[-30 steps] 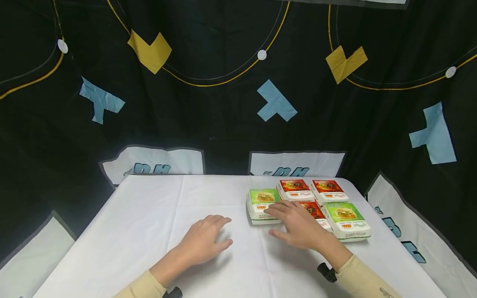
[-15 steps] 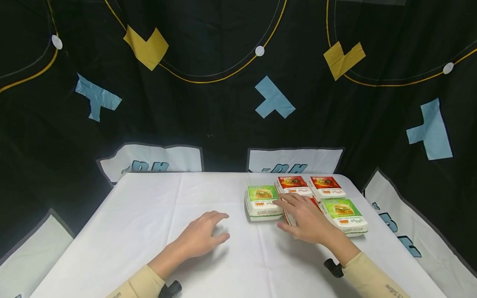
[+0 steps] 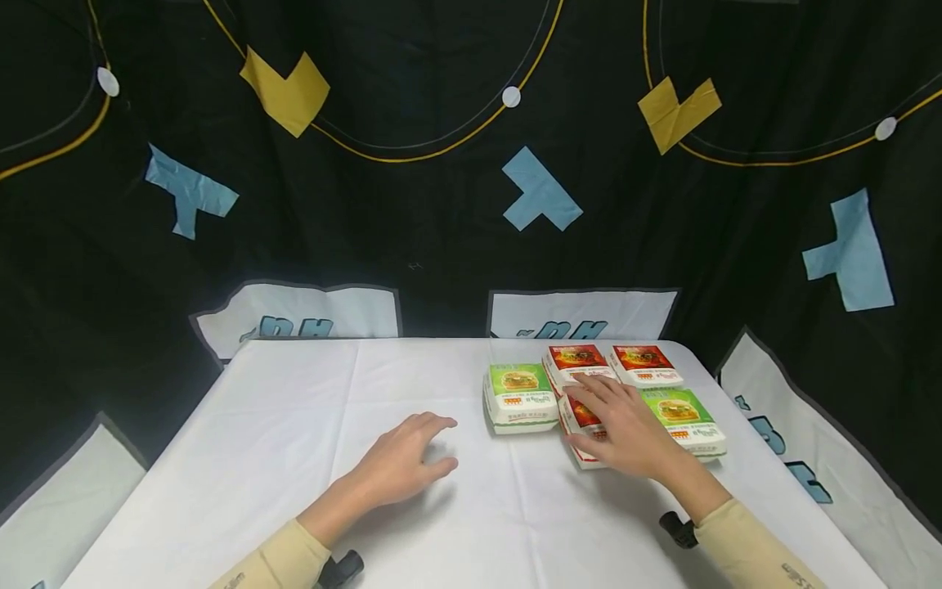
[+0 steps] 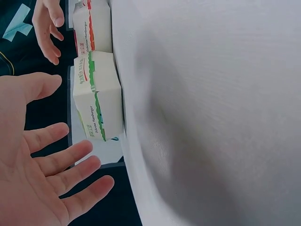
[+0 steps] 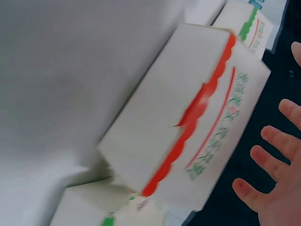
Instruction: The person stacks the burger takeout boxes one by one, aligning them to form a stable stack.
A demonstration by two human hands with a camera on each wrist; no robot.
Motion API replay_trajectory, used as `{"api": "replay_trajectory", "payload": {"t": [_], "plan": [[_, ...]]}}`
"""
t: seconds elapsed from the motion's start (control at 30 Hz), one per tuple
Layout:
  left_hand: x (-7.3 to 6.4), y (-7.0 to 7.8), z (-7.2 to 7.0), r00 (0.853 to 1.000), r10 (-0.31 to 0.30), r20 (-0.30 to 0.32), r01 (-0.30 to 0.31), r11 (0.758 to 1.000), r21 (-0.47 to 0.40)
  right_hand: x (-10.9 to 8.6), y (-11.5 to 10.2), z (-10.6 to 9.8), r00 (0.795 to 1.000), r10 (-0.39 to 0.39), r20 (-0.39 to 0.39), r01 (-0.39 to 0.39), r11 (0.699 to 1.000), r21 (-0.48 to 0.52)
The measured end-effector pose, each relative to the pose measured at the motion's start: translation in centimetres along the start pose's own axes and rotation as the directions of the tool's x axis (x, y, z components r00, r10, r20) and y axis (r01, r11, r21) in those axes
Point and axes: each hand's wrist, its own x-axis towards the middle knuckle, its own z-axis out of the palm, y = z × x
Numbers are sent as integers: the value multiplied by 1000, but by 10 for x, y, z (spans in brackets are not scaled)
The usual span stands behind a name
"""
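My right hand (image 3: 625, 427) hovers over the front red-topped burger box (image 3: 579, 414), covering part of it. Its fingers (image 5: 273, 162) are spread and relaxed beside that box in the right wrist view, holding nothing. To the left sits a green-topped burger box (image 3: 520, 398), nearest to my left hand (image 3: 401, 462). That hand is held above the white table with loosely spread fingers (image 4: 75, 157), apart from the boxes. Another green-topped box (image 3: 688, 421) stands at the right, partly behind my right hand. Two more red-topped boxes, a left one (image 3: 577, 360) and a right one (image 3: 646, 366), form the back row.
A white cloth covers the table (image 3: 243, 458), and its far edge runs close behind the back boxes. Beyond hangs a black curtain (image 3: 427, 237) with blue and yellow patches. Dark wrist cameras are strapped near both sleeves, such as the right sleeve (image 3: 746, 544).
My right hand has moved right, from beside the left green-topped box to over the front red-topped box, uncovering the left box. The left hand stays nearly in place. The head view has shifted slightly.
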Motion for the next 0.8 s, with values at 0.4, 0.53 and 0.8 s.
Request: {"api": "replay_trajectory", "payload": {"t": [0.4,0.53,0.8], "plan": [[12,10,11,999,32,39,-30,998,-55,-10,11,16,999,35,3,-35,999,-28],[21,17,14,998,43,35,-41,998,-54,-10,12,21,999,29,20,-28,999,-29],[43,34,17,998,42,55,-39,997,-63,-12,13,28,999,25,23,-23,998,-58]]}}
